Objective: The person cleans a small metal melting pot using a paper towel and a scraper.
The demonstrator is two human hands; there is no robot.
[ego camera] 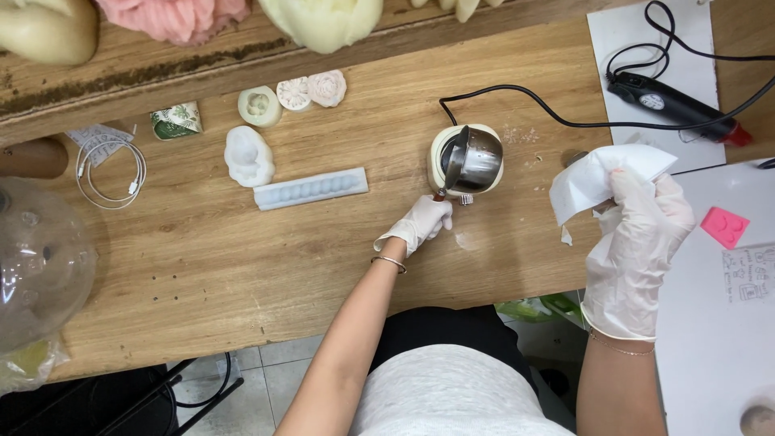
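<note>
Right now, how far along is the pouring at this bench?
Done: nothing I can confirm; three small moulds sit apart. In hand: left hand tips the steel pot over a cream mould; right hand holds white tissue. Left: the long mould looks unfilled.

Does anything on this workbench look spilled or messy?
Yes, slightly. Pale crumbs and specks lie scattered on the wooden table beside the tilted metal pot that the left hand holds, with a whitish smear nearer the person. Nothing looks broken.
</note>
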